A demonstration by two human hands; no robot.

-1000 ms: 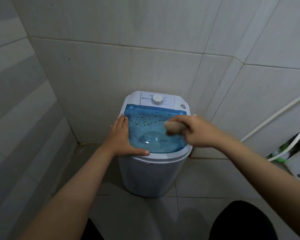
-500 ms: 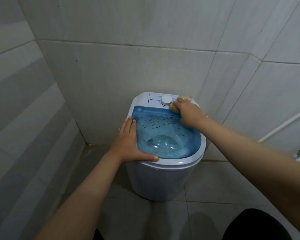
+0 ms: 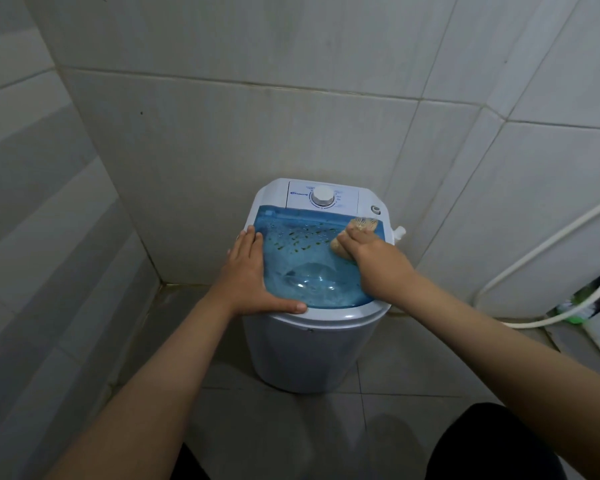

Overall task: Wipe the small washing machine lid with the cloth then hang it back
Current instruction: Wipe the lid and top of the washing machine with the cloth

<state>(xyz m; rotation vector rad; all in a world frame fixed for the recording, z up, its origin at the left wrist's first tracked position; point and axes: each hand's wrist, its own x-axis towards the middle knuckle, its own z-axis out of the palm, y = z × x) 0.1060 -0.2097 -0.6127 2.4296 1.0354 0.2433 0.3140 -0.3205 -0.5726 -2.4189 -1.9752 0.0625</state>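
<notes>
In a grey-tiled corner at mid-frame, the small washer [image 3: 312,351] stands on the floor [image 3: 291,427], its blue lid [image 3: 309,258] shut, left hand [image 3: 253,275] flat and open on the lid's left edge, right hand [image 3: 371,258] closed around the tan cloth [image 3: 361,225] at the lid's upper right.

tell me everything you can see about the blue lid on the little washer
The lid is translucent blue plastic, closed flat on the white washing machine, just in front of the control panel. It has a round moulded dimple near its front, with water droplets and small dark flecks across its back half. The left hand lies flat along its left edge, thumb on the front rim. The right hand presses a tan cloth on its back right corner.
</notes>
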